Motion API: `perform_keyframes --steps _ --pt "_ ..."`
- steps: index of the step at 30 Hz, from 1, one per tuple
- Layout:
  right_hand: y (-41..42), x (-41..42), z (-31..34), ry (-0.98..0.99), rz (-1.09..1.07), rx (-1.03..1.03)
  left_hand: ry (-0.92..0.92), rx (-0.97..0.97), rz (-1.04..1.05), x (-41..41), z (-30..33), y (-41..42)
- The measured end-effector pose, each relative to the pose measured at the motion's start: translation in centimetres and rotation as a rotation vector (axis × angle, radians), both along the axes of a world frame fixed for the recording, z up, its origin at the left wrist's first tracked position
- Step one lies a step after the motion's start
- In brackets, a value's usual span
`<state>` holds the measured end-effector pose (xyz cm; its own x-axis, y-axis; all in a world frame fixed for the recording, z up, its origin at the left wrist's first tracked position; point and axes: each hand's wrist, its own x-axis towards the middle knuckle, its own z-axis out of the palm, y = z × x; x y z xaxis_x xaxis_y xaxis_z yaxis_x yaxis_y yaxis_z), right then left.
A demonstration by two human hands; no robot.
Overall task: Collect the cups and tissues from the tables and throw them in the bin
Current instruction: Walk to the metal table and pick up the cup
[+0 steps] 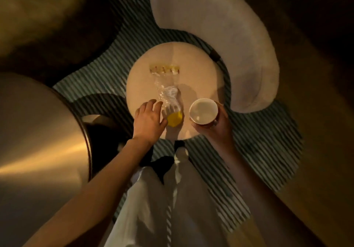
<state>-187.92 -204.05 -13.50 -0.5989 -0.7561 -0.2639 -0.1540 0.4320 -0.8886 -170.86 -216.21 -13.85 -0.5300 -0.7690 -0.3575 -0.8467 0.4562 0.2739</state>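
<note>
Two hands in view, both yours. R hand (214, 126) is wrapped round a paper cup (203, 110), fingers curled under and behind it, thumb side up by the rim; cup's upright, mouth facing you, looks empty inside. L hand (150, 119) is down on the near edge of the round table (201, 70), fingers (153, 103) loosely spread and half curled, tips touching a clear crumpled plastic cup (168, 95) lying on its side. Can't tell if you've actually got a grip on it or are just resting against it. Something yellow (174, 119) sits in that cup's end just right of your L thumb, w/ the rest of the plastic stretching away past your fingertips. Beyond the table, well past both hands, a curved pale chair (229, 42). Striped rug (258, 151) under it all. No tissue or bin visible.
</note>
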Motion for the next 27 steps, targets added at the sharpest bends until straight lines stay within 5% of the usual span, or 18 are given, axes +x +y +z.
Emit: perform_keyframes --steps 15,22,27 --pt "-1.5 -0.8 -13.6 0.000 -0.091 0.058 0.083 0.258 0.719 -8.6 -17.5 -4.4" --pt "-1.5 -0.1 -15.4 0.001 -0.134 0.091 0.179 0.225 0.824 -9.7 -20.2 -4.3" --pt "-2.5 0.2 -11.8 -0.017 -0.141 0.068 0.389 0.090 0.758 -6.6 -16.2 -4.7"
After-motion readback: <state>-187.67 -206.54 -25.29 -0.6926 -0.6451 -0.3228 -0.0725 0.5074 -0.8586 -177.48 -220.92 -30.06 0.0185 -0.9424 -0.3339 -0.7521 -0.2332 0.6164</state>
